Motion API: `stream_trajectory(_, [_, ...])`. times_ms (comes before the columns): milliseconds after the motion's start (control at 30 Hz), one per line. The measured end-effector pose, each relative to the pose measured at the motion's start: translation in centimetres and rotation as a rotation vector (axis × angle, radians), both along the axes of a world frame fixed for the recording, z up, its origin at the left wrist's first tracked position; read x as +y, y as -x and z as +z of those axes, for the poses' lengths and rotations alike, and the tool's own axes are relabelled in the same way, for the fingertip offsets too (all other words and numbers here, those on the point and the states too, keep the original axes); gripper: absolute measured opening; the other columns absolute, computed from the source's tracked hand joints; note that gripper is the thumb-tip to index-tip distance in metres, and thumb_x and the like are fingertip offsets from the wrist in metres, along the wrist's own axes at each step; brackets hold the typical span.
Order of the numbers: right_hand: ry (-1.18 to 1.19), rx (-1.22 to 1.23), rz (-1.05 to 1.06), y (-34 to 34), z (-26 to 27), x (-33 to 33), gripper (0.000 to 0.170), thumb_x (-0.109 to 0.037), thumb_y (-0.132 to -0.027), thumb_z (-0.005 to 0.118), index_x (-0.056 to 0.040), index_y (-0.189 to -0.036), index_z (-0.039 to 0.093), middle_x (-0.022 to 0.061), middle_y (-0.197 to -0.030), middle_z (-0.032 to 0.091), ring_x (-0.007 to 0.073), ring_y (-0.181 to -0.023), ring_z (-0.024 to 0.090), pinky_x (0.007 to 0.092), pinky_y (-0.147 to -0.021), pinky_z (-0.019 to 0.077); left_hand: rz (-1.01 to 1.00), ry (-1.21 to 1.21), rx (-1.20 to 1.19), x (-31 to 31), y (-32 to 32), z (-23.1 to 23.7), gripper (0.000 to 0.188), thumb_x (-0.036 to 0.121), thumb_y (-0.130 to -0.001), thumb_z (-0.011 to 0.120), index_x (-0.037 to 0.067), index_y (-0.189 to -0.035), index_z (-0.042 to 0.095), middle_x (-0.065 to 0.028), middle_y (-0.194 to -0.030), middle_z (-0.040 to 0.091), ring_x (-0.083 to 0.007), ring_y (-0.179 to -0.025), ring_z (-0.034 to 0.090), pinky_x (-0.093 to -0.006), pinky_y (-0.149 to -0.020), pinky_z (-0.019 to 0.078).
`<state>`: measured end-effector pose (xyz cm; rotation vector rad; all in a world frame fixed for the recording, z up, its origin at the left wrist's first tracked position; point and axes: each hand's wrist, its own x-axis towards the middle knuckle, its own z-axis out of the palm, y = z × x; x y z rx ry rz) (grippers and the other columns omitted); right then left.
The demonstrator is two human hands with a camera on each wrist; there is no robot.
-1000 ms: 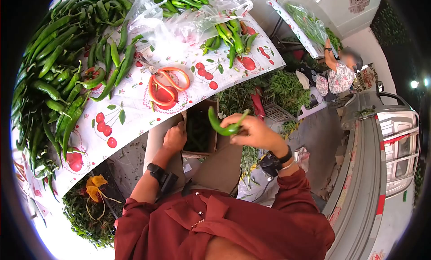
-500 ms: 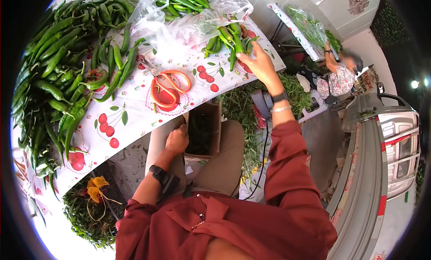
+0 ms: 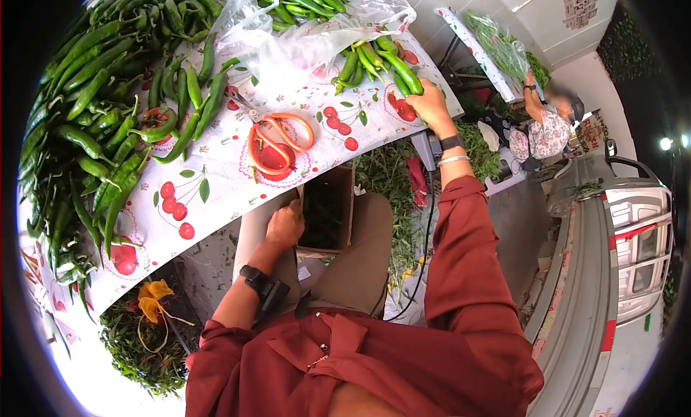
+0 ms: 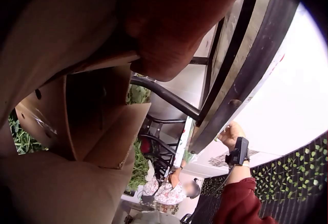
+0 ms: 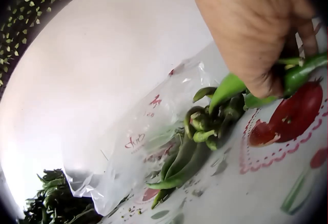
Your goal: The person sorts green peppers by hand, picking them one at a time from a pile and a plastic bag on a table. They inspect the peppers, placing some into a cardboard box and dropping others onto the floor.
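Note:
At the table's right end, my right hand (image 3: pixel 432 106) pinches a green chili pepper (image 3: pixel 403 73) beside a small pile of peppers (image 3: pixel 353 70). The right wrist view shows the fingers curled round the green pepper (image 5: pixel 306 74), with more peppers (image 5: pixel 184 157) lying close by. Down between the knees, my left hand (image 3: pixel 286 225) is curled at the edge of an open cardboard box (image 3: pixel 348 222), gripping its side. In the left wrist view that hand (image 4: pixel 164 44) looms dark and blurred over the box's wall (image 4: pixel 115 137). The inside of the box is in deep shadow.
A large heap of green peppers (image 3: pixel 86 93) covers the table's left side. Orange-handled scissors (image 3: pixel 281 143) lie on the cherry-print tablecloth (image 3: pixel 230 168). Behind them sits a clear plastic bag (image 3: pixel 273 39) by more peppers. Leafy greens (image 3: pixel 381 172) spread below; another person (image 3: pixel 543 132) is at right.
A second ago my right hand held a curved green pepper over the box. It then reached up, open and without it, to the table pile, and now pinches another. The left hand stayed by the box.

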<state>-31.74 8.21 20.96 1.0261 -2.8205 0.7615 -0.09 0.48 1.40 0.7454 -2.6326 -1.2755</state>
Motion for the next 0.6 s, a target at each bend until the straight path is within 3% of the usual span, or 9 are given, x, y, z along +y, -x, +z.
stream_trajectory(167, [0.233, -0.109, 0.112, 2.3, -1.8, 1.4, 0.038, -0.009, -0.066, 0.059, 0.0005, -0.103, 0.053, 0.0151, -0.086, 0.06, 0.0252, -0.08, 0.058, 0.0327, -0.072, 0.0433, -0.009, 0.008, 0.043, 0.2, 0.2, -0.4, 0.022, 0.01, -0.075, 0.045, 0.001, -0.095, 0.046, -0.0267, -0.077, 0.057, -0.0418, -0.075, 0.055, -0.0496, -0.07, 0.0433])
stream_trajectory(233, [0.343, -0.275, 0.108, 1.9, -1.7, 1.6, 0.029, -0.007, -0.071, 0.057, 0.0, -0.1, 0.055, 0.0082, -0.082, 0.06, 0.0146, -0.072, 0.055, 0.0273, -0.064, 0.0426, -0.005, 0.008, 0.049, 0.2, 0.2, -0.3, 0.021, 0.01, -0.075, 0.045, 0.001, -0.094, 0.046, -0.0268, -0.077, 0.057, -0.042, -0.074, 0.055, -0.0499, -0.07, 0.0433])
stream_trajectory(267, [0.344, -0.275, 0.108, 1.9, -1.4, 1.8, 0.029, -0.007, -0.071, 0.057, 0.0, -0.1, 0.055, 0.0082, -0.082, 0.06, 0.0146, -0.072, 0.055, 0.0273, -0.064, 0.0426, -0.008, 0.004, 0.052, 0.2, 0.2, -0.3, 0.021, 0.009, -0.075, 0.045, 0.001, -0.094, 0.046, -0.0269, -0.077, 0.057, -0.042, -0.075, 0.055, -0.0498, -0.07, 0.0433])
stream_trajectory(333, [0.318, -0.516, -0.047, 1.8, -0.7, 2.1, 0.021, -0.009, -0.076, 0.055, -0.004, -0.096, 0.058, 0.0022, -0.079, 0.058, 0.0067, -0.067, 0.05, 0.0225, -0.057, 0.0391, -0.01, 0.002, 0.053, 0.2, 0.1, -0.1, 0.02, 0.009, -0.075, 0.045, 0.0, -0.093, 0.046, -0.0269, -0.077, 0.057, -0.042, -0.075, 0.055, -0.0498, -0.07, 0.0432])
stream_trajectory(433, [0.449, -0.64, -0.049, 2.1, -0.9, 2.6, 0.016, -0.013, -0.08, 0.054, -0.0087, -0.095, 0.056, -0.0019, -0.086, 0.058, 0.006, -0.072, 0.05, 0.021, -0.059, 0.0359, 0.001, -0.004, 0.046, 0.2, 0.1, 0.1, 0.02, 0.01, -0.075, 0.045, 0.0, -0.092, 0.046, -0.027, -0.077, 0.057, -0.0422, -0.075, 0.055, -0.0497, -0.07, 0.0432])
stream_trajectory(600, [0.603, -0.76, -0.072, 3.5, -2.2, 3.6, 0.018, -0.018, -0.081, 0.054, -0.0081, -0.096, 0.056, -0.0009, -0.09, 0.059, 0.0091, -0.077, 0.053, 0.022, -0.063, 0.0368, 0.008, 0.008, 0.041, 0.2, 0.1, -0.2, 0.019, 0.01, -0.075, 0.045, 0.0, -0.091, 0.046, -0.0265, -0.078, 0.057, -0.042, -0.076, 0.055, -0.0494, -0.071, 0.0433])
